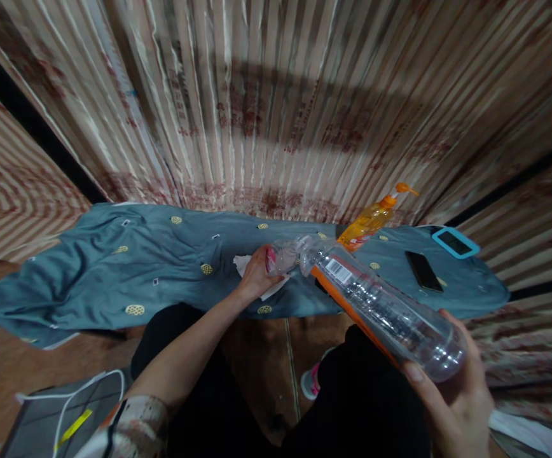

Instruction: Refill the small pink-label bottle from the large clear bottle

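My right hand grips the base of a large clear plastic bottle with an orange label, held tilted with its neck pointing away toward the blue cloth. My left hand is closed around a small clear cup or container at the bottle's mouth, resting over a white tissue on the cloth. What is in the cup is not clear.
A blue patterned cloth covers a low surface before a striped curtain. An orange pump bottle stands at the back right, with a black phone and a blue-framed device beside it. A grey bag lies at lower left.
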Demonstrator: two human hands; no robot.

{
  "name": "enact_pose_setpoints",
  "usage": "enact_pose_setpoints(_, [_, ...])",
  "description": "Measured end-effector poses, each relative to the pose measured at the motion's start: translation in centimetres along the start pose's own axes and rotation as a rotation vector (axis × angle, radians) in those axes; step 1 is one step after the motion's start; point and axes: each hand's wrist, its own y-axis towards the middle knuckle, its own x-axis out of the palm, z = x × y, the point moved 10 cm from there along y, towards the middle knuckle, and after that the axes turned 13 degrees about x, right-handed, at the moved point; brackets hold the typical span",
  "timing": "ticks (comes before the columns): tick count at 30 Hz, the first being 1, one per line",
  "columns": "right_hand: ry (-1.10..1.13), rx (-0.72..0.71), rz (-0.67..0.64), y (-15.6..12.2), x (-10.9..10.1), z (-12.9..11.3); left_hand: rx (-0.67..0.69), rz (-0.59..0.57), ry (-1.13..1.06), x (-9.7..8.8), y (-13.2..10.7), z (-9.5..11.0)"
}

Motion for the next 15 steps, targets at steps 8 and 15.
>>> enact_pose_setpoints(8, [-0.041, -0.023, 0.009, -0.25, 0.34, -0.84, -0.034, -0.018, 0.017, -0.01, -0.04, -0.07])
enact_pose_setpoints(15, [-0.011, 0.026, 0.003, -0.22, 0.54, -0.41, -0.006, 0.002, 0.045, 0.14, -0.04, -0.29])
